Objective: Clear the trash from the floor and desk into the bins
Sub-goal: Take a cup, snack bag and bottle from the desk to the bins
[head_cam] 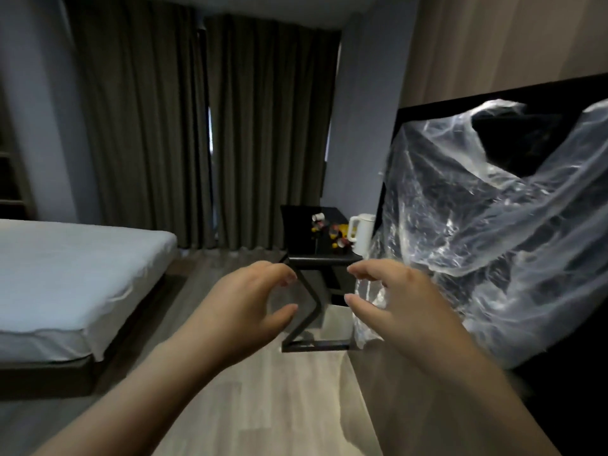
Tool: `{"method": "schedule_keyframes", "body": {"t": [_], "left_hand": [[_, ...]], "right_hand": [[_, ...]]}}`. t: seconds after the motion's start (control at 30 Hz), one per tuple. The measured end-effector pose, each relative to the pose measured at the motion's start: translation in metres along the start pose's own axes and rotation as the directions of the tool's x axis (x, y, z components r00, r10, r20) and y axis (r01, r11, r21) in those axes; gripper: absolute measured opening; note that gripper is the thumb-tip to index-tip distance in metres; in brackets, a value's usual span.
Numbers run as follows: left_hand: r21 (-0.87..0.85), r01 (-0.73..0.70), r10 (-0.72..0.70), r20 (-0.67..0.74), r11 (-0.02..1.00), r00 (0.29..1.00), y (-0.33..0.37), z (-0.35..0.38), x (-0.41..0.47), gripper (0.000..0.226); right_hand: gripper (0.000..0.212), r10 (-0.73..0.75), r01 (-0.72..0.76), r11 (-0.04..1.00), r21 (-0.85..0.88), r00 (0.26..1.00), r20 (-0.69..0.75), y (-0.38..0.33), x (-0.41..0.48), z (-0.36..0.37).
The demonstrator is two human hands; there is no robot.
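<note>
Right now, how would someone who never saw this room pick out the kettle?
In front of the dark curtains stands a small black table with a Z-shaped leg. The kettle stands at its right edge, beside the clear plastic bag; it is tall and white, unlike the small colourful litter.

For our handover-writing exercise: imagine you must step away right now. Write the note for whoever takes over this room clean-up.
Left hand: open, holds nothing.
Right hand: fingers curved, thumb apart, right against the clear plastic bag; whether it grips the bag cannot be told.
The bag billows in the air on the right. Small colourful litter lies on the black side table ahead, beside a white kettle.
Done: nothing visibly binned.
Left: clear the table litter. No bin is in view, so find one first.
</note>
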State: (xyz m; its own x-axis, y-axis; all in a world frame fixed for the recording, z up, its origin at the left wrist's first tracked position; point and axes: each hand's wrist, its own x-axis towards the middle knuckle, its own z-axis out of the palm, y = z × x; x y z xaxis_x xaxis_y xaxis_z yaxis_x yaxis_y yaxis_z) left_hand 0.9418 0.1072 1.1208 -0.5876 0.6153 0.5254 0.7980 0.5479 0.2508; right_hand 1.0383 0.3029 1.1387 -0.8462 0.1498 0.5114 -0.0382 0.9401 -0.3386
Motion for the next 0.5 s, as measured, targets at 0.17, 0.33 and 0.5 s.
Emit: {"method": "schedule_keyframes", "body": {"t": [0.17, 0.33, 0.5], "left_hand": [[0.033, 0.087, -0.084, -0.070, 0.996, 0.994, -0.012, 0.013, 0.039, 0.041], [0.041, 0.155, -0.152, -0.072, 0.987, 0.986, -0.032, 0.034, 0.072, 0.038], [0.058, 0.171, -0.166, -0.076, 0.984, 0.983, -0.062, 0.052, 0.106, 0.040]], "right_hand": [[0.035, -0.073, 0.071, 0.996, 0.053, 0.997, 0.022, 0.035, 0.053, 0.006], [0.036, -0.089, 0.088, 0.995, 0.054, 0.996, 0.025, 0.070, 0.091, 0.019], [0.036, -0.098, 0.096, 0.994, 0.053, 0.994, 0.043, 0.088, 0.133, 0.044]]}}
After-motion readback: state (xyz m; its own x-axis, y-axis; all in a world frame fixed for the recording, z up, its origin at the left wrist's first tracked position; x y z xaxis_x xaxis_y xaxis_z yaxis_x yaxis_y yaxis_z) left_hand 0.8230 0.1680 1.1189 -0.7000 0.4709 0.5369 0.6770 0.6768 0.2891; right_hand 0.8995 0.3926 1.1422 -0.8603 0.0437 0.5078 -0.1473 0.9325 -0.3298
